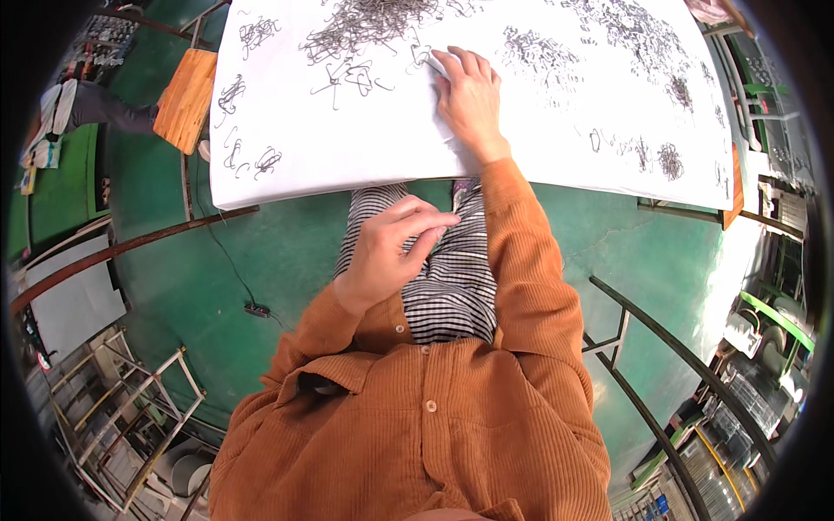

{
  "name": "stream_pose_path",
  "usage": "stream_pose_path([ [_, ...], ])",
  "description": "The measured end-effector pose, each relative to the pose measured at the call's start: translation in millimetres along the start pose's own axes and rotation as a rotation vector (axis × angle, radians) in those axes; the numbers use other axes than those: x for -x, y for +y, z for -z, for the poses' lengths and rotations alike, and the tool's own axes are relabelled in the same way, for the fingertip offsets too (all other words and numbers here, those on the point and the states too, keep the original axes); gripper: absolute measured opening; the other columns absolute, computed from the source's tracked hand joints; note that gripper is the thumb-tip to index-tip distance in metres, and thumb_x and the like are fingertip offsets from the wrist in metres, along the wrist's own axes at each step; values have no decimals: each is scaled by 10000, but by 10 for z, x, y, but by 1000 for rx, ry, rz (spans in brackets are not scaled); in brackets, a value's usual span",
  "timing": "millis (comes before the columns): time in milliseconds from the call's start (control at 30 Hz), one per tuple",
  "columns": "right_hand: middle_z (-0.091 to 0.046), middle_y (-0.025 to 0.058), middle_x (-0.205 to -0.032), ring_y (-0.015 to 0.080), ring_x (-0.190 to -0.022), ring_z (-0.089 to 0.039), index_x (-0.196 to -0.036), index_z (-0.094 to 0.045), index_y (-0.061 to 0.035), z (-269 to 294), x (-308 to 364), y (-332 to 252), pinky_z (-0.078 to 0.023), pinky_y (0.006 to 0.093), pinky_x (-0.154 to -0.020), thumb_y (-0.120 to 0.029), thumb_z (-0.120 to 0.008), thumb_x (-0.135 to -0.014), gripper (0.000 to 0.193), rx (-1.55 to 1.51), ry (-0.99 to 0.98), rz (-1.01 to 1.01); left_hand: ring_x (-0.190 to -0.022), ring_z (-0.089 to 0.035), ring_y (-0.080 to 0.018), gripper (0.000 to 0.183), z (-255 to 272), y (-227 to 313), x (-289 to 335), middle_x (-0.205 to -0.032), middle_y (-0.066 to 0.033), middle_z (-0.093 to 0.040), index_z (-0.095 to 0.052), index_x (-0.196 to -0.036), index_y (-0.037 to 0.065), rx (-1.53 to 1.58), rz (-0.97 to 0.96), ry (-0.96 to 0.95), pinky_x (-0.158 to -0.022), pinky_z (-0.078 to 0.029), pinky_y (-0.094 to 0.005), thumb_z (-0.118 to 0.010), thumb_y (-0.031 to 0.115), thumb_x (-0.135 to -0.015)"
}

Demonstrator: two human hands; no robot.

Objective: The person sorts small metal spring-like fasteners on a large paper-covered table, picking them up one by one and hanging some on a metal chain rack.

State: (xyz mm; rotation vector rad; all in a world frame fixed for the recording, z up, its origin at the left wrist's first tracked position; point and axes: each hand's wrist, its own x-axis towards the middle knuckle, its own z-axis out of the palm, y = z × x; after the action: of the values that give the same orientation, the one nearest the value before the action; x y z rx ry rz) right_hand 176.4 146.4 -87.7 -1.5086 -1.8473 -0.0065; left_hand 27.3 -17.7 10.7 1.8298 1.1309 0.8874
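Note:
My right hand (471, 97) lies over the white-topped table (347, 148), fingers slightly bent and apart, with nothing visible in them. Its fingertips are beside a few thin dark wire hooks (420, 57), at the edge of a big heap of dark wire hooks (369, 26). Closer to my body, in front of the table edge, my left hand (389, 243) is raised with thumb and forefinger pinched together. Whatever is between those fingertips, if anything, is too small to make out. Several long hooks (352, 80) lie loose below the heap.
Smaller dark metal pieces (539, 56) are spread across the table's right half, with a small clump (670, 161) near its front right. Little groups of hooks (233, 94) lie along the left side. A wooden stool (186, 100) stands left of the table. Metal frames (669, 373) stand on the green floor.

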Motion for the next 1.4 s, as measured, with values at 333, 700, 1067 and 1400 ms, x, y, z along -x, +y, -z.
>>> stream_pose_path([
  [333, -638, 112, -872, 293, -823, -631, -879, -661, -56, 100, -80, 61, -494, 405, -725, -91, -667, -840, 52, -111, -217, -80, -748, -649, -204, 193, 0, -72, 77, -867, -105, -684, -740, -985, 35, 64, 30, 44, -676, -517, -300, -673, -45, -823],
  [700, -713, 49, -752, 83, -669, -639, -885, -716, -3, 1138, 867, -469, -517, 245, -632, -11, -729, -843, 45, -897, -168, -678, -793, -671, -160, 266, -28, -147, 22, -882, -85, -670, -714, -1054, 52, 141, 58, 152, -681, -546, -263, -651, -74, -829],
  [1067, -658, 41, -914, 111, -851, -619, -868, -701, -27, 1291, 1057, -625, -506, 252, -775, 12, -754, -807, 90, -1210, -221, -686, -952, -625, -100, 315, -45, -78, -22, -1023, -74, -655, -607, -1192, -44, 347, 193, 175, -865, -538, -252, -627, -90, -881],
  [1400, -645, 70, -922, 137, -889, -613, -864, -647, 7, 1388, 1100, -787, -499, 271, -817, 44, -703, -839, 72, -1162, -30, -562, -855, -684, -164, 308, -55, -63, -91, -952, -103, -692, -676, -1111, 16, 144, 38, 125, -779, -576, -272, -654, -89, -822],
])
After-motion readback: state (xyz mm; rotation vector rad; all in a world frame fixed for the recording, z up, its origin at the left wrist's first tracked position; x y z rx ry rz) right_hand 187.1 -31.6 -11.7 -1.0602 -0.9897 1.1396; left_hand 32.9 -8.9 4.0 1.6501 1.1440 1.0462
